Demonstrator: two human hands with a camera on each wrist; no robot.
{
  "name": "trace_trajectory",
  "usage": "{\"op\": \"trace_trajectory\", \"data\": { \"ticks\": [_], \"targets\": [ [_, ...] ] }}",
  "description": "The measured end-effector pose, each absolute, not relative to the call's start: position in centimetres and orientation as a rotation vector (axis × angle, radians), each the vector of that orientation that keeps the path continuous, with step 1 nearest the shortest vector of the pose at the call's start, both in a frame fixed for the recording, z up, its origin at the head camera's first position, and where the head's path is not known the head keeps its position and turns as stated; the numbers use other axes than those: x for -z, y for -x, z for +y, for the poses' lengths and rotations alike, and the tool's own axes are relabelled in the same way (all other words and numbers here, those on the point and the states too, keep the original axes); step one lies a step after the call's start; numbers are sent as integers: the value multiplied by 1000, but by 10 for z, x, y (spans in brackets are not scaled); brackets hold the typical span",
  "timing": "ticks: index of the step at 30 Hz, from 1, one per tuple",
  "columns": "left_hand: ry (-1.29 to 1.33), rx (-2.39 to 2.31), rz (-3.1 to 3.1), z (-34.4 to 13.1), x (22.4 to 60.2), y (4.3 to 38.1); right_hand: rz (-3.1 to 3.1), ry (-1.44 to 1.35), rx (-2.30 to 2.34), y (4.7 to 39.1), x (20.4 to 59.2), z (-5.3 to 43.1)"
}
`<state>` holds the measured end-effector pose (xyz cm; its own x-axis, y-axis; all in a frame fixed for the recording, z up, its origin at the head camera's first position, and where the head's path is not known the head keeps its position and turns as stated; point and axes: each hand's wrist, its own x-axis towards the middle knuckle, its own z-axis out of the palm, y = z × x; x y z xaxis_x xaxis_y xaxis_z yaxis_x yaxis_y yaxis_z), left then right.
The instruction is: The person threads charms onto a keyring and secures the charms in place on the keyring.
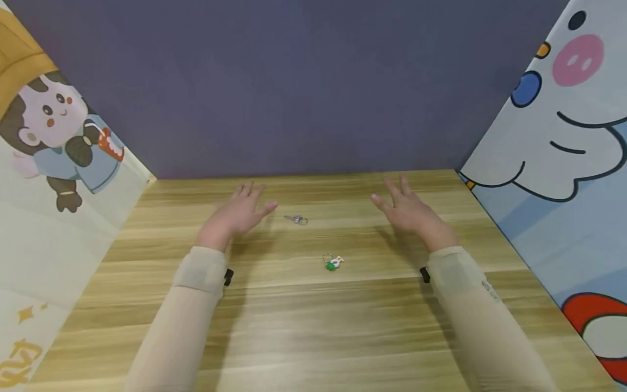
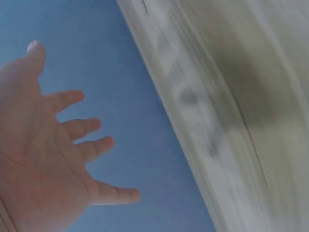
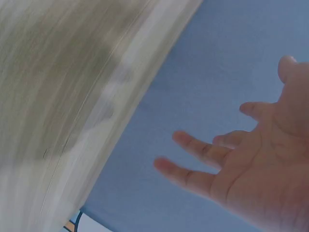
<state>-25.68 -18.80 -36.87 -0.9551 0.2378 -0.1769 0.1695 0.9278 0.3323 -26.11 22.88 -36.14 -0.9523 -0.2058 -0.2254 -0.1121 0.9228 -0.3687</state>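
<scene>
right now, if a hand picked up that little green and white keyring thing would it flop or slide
The keyring looks like loose small pieces on a ring, so it would probably dangle and flop. It seems light, and on the smooth wooden table a push would likely slide it rather than roll it.

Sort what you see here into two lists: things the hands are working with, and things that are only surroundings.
In hand, or nearest the hands:
- small silver metal key, nearest the open left hand
- key ring with green and white charms
- open right hand, holding nothing

Only surroundings:
- light wooden table
- purple back wall
- cartoon-printed side panels
</scene>
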Motion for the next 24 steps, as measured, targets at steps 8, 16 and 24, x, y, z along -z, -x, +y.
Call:
{"op": "trace_trajectory", "data": {
  "ticks": [8, 16, 24],
  "targets": [
    [-488, -533, 2799, -162, 379, 276, 2740, 510, 738, 274, 371, 215],
    [-592, -646, 2711, -142, 398, 287, 2413, 711, 980, 289, 400, 190],
    [-516, -707, 2666, -137, 412, 299, 2316, 825, 936, 288, 417, 164]
  ]
}}
